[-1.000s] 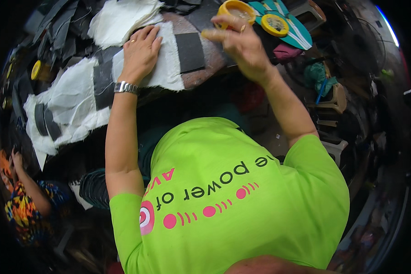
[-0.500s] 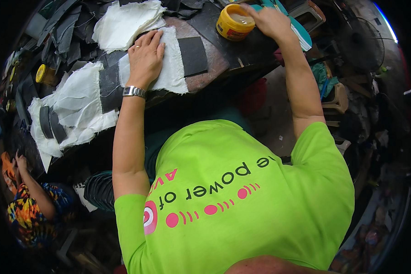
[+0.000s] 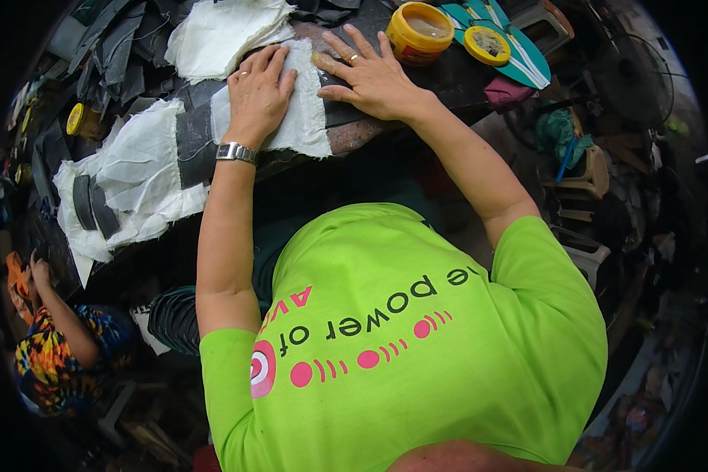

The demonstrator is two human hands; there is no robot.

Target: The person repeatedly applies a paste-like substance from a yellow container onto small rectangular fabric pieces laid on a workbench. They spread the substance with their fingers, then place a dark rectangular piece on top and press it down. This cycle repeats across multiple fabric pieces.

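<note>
My left hand point(image 3: 258, 98), with a metal watch at the wrist, lies flat on a frayed white cloth piece point(image 3: 311, 130) at the table's near edge. My right hand point(image 3: 376, 82) is spread wide, palm down, over a dark rectangular piece point(image 3: 340, 112) at the cloth's right side; it hides most of that piece. Its fingertips reach the cloth's edge, and nothing shows in its grip. Just beyond this hand stands an open yellow tub point(image 3: 414, 55) holding a pale tan substance.
Right of the tub, a yellow lid point(image 3: 488, 46) rests on teal soles point(image 3: 533, 64). Stacked white cloth point(image 3: 222, 39), dark scraps point(image 3: 118, 55) and more white cloth point(image 3: 134, 149) with dark strips cover the left. Another person point(image 3: 67, 346) sits lower left; plastic stools point(image 3: 590, 175) stand right.
My right hand has left the yellow tub's rim and moved left onto the dark piece, fingers spread. My left hand stays on the white cloth. The yellow lid has come into view.
</note>
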